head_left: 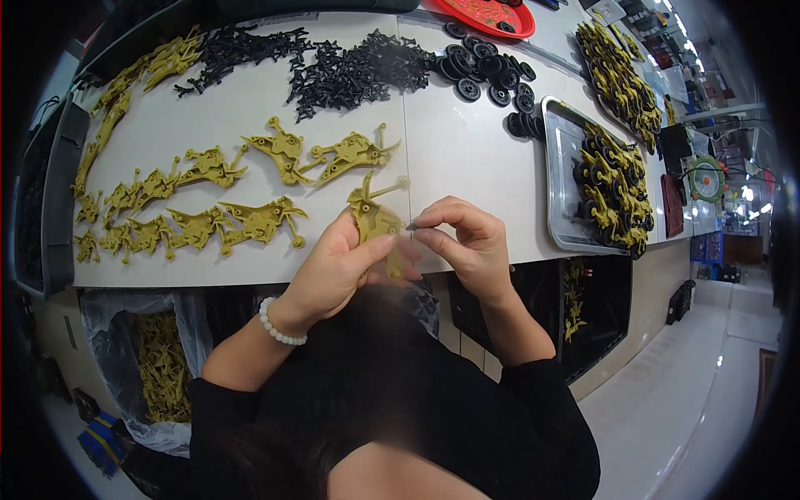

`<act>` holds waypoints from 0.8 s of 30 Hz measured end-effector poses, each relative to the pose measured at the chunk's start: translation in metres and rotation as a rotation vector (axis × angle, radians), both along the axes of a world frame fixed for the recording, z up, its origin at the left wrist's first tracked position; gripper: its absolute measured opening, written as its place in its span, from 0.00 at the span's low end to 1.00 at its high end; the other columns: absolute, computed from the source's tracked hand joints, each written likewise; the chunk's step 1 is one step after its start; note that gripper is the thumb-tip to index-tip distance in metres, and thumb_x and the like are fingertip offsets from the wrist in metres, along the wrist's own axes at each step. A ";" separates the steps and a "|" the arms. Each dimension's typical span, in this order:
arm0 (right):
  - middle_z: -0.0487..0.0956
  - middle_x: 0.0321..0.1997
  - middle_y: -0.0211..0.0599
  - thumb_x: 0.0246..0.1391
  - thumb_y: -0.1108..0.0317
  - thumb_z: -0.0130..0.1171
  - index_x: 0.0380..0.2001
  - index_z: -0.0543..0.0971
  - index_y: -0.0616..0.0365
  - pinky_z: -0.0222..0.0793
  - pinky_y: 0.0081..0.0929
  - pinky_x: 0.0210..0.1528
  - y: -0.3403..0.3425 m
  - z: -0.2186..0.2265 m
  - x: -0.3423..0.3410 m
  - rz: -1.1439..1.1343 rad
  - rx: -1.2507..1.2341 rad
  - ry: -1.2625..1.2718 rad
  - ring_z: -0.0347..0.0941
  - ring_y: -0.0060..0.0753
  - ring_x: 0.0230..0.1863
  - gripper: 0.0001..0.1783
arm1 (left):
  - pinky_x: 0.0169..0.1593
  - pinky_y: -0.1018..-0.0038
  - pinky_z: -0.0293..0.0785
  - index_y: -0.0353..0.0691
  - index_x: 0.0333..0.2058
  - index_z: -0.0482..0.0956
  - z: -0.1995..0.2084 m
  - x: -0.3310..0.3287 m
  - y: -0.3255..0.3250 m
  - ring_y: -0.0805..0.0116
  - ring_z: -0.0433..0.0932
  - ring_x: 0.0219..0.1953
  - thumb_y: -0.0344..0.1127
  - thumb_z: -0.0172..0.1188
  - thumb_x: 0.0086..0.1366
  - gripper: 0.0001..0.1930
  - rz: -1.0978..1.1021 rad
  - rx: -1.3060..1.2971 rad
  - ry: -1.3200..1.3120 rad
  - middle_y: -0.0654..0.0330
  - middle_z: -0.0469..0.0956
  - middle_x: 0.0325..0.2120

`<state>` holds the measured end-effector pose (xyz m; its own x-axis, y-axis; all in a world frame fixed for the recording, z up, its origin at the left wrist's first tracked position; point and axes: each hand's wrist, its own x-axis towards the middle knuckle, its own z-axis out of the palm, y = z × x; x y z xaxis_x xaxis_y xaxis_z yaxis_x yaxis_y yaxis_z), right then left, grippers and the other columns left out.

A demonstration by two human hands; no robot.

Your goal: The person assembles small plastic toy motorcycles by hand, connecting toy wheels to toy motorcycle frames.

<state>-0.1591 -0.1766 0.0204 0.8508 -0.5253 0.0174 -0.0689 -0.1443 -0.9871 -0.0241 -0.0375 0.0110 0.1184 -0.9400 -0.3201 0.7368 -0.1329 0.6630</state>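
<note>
My left hand (329,258) is closed around a yellow plastic toy body half (365,208), held above the table's front edge, its inner side facing up. Thumb and forefinger of my right hand (471,246) pinch a small dark piece (412,226) beside that half; its exact kind is too small to tell. Other yellow halves (279,148) lie in two rows on the table to the left. Beyond them is a heap of small black branched parts (358,71). Farther right sits a cluster of black toy wheels (483,67).
At the right, a metal tray (560,225) holds yellow toys with black wheels, with another loaded tray (612,79) behind it. A red round tray (525,25) stands at the back. Below the table are a plastic-lined bin (196,333) of yellow parts and a black crate (612,325).
</note>
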 end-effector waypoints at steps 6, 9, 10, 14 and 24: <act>0.79 0.31 0.36 0.43 0.84 0.62 0.29 0.80 0.63 0.68 0.22 0.42 0.000 -0.002 0.004 -0.022 -0.198 -0.026 0.75 0.29 0.36 0.08 | 0.41 0.67 0.80 0.36 0.51 0.60 0.005 -0.002 0.001 0.65 0.79 0.36 0.29 0.45 0.69 0.14 -0.003 0.017 -0.050 0.54 0.75 0.38; 0.79 0.28 0.36 0.40 0.84 0.62 0.29 0.80 0.62 0.69 0.23 0.38 -0.001 -0.004 0.005 -0.013 -0.413 -0.096 0.75 0.31 0.32 0.10 | 0.40 0.69 0.80 0.36 0.51 0.60 0.006 -0.003 0.000 0.66 0.79 0.36 0.29 0.45 0.69 0.14 0.000 0.028 -0.098 0.54 0.75 0.37; 0.78 0.27 0.36 0.39 0.84 0.62 0.28 0.80 0.62 0.69 0.24 0.35 -0.002 -0.004 0.004 -0.003 -0.534 -0.116 0.75 0.33 0.31 0.10 | 0.40 0.69 0.80 0.36 0.51 0.60 0.005 -0.004 -0.001 0.66 0.79 0.36 0.29 0.45 0.69 0.14 -0.005 0.024 -0.096 0.54 0.75 0.37; 0.78 0.26 0.37 0.36 0.84 0.62 0.27 0.80 0.62 0.69 0.25 0.30 0.001 -0.003 0.004 0.030 -0.806 -0.152 0.74 0.35 0.28 0.11 | 0.33 0.77 0.78 0.35 0.47 0.61 0.005 -0.009 -0.004 0.66 0.80 0.32 0.31 0.46 0.69 0.11 0.057 0.015 -0.245 0.53 0.76 0.34; 0.78 0.29 0.34 0.40 0.81 0.61 0.31 0.79 0.59 0.70 0.27 0.33 -0.002 -0.011 0.002 -0.004 -0.528 -0.158 0.74 0.35 0.32 0.11 | 0.33 0.75 0.79 0.36 0.49 0.61 0.012 -0.008 -0.008 0.64 0.80 0.31 0.34 0.44 0.70 0.12 0.066 0.069 -0.170 0.53 0.76 0.35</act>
